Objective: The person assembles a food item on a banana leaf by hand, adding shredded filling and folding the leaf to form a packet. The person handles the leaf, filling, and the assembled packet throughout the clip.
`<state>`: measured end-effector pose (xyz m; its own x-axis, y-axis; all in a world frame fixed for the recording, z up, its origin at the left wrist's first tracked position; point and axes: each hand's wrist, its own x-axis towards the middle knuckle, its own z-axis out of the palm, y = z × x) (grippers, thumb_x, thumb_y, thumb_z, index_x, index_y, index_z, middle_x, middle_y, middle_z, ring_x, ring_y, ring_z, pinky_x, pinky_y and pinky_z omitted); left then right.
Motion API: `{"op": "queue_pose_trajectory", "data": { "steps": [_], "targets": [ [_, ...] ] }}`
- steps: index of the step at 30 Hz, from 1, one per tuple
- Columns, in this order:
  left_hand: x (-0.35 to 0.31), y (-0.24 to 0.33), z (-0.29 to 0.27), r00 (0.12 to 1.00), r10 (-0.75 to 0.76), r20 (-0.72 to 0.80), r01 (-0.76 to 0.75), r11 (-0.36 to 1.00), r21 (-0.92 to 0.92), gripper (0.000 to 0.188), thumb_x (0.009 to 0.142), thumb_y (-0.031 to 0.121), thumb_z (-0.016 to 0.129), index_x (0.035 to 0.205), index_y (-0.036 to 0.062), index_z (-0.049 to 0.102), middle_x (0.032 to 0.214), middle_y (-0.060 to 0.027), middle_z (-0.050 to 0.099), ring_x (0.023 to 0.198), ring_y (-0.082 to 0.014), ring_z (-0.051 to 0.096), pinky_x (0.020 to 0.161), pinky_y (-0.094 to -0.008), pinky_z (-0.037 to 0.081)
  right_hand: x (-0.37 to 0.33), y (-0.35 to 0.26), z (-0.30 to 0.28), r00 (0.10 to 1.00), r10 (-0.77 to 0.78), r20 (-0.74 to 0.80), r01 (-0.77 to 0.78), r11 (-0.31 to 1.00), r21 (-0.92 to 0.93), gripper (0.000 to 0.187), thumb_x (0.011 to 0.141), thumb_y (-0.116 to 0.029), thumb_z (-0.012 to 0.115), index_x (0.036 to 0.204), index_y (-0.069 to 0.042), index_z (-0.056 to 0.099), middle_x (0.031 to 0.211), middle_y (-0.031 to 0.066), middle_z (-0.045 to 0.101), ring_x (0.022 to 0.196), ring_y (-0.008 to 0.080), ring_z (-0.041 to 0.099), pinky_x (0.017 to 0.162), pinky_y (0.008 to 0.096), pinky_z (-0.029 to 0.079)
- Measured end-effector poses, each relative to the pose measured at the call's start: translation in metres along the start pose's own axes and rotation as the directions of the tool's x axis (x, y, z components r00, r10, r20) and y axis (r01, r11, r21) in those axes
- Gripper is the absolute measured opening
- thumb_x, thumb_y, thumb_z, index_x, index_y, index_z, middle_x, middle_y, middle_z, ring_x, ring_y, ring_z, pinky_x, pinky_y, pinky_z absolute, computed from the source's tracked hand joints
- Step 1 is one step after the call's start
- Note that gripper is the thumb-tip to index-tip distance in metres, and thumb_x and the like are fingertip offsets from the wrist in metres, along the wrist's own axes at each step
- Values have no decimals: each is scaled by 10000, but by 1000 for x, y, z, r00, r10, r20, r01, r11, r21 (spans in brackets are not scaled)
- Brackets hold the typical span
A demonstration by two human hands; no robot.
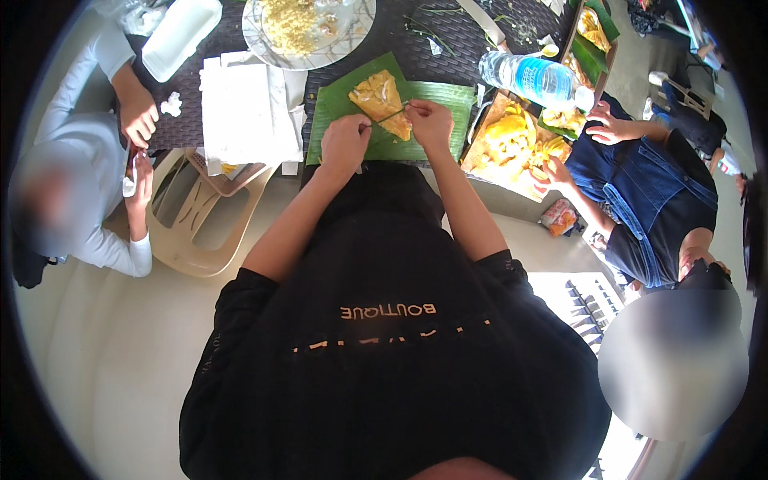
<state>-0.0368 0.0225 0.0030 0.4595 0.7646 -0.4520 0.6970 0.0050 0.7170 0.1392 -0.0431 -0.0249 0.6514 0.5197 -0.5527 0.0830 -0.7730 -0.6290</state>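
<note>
A green banana leaf (444,96) lies on the table in front of me. On it rests a yellow, roughly triangular piece of food (374,93) with pale patches on top. A thin dark strip (390,117), like a stem or a string, crosses its lower part. My left hand (346,146) is closed at the left end of this strip, by the leaf's near edge. Fingers of my right hand (430,125) pinch its other end, against the food's right side. The fingertips hide both ends of the strip.
Left stand white papers (244,112) and a foam box (182,36); behind, a plate (364,20) bears yellow crumbly food. Right are a water bottle (528,78), a knife (484,22) and a board (484,148) with yellow food, handled by another person. Someone sits at left.
</note>
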Motion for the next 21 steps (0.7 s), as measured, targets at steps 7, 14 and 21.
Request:
{"op": "queue_pose_trajectory", "data": {
  "steps": [7,14,21],
  "targets": [
    [-4,-4,10,994,57,-97,-55,998,19,88,832,111,653,889,47,675,849,-128,635,808,-339,634,716,-432,501,-6,-7,-8,971,-240,20,239,954,-178,227,757,-156,751,939,-22,723,839,121,682,758,218,669,720,340,533],
    [-9,8,16,976,-65,-206,81,994,70,122,840,129,656,940,59,667,851,-127,641,779,-346,644,698,-438,502,0,-12,-16,895,-421,147,443,876,-188,216,773,-153,721,951,-33,702,902,144,640,819,284,648,758,397,510],
    [-12,26,22,960,-116,-255,155,978,138,126,844,150,664,934,65,692,908,-107,643,815,-331,652,717,-441,504,6,-14,-21,816,-502,286,571,776,-267,217,740,-158,684,928,-52,697,908,133,635,853,322,633,779,420,507]
  ]
}}
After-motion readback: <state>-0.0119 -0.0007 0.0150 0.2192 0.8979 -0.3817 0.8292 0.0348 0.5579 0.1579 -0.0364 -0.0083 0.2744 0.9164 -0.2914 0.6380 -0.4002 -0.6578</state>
